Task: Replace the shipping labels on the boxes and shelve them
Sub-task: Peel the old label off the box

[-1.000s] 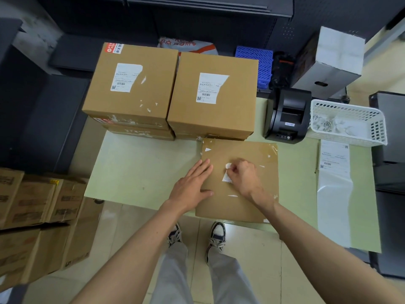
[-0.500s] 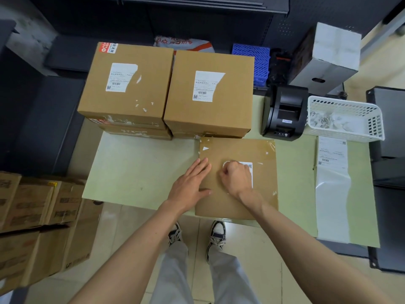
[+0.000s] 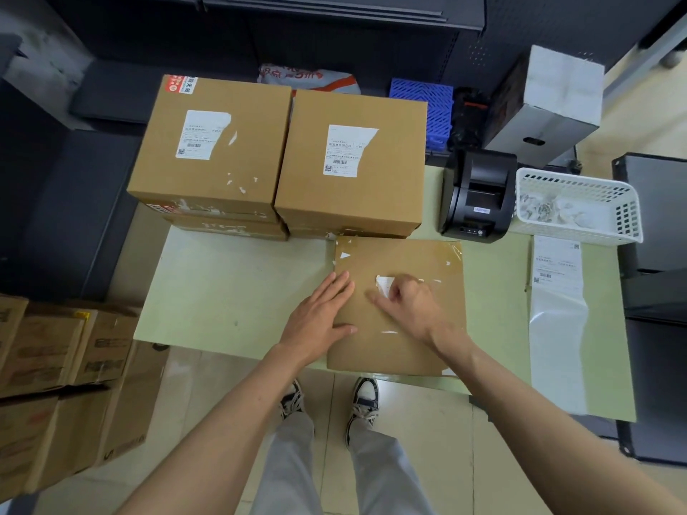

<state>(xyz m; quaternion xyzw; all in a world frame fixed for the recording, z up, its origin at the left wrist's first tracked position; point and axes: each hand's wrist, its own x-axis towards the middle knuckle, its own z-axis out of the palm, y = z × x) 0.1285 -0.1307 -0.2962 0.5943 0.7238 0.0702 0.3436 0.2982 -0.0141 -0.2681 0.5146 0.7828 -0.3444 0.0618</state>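
A flat brown box [image 3: 405,347] lies on the pale green table [image 3: 230,291] in front of me. My left hand [image 3: 319,317] rests flat on the box's left part, fingers spread. My right hand [image 3: 409,306] sits on the box top with its fingers pinched on a white scrap of the old label [image 3: 383,284]. Small white label remnants dot the box top. Behind it stand two stacks of brown boxes [image 3: 212,150] [image 3: 353,161], each top box bearing a torn white label. A strip of fresh labels [image 3: 557,302] lies on the table at right.
A black label printer [image 3: 477,197] stands right of the stacks, with a white plastic basket [image 3: 578,208] of paper scraps beside it. A grey-white carton [image 3: 550,102] and a blue crate [image 3: 427,109] sit behind. More cartons [image 3: 67,373] are stacked on the floor at left. Dark shelving runs along the back.
My right hand has been working at the label on the flat box; the larger white patch seen half a second ago is now only a small scrap under my fingers. My left hand has stayed put.
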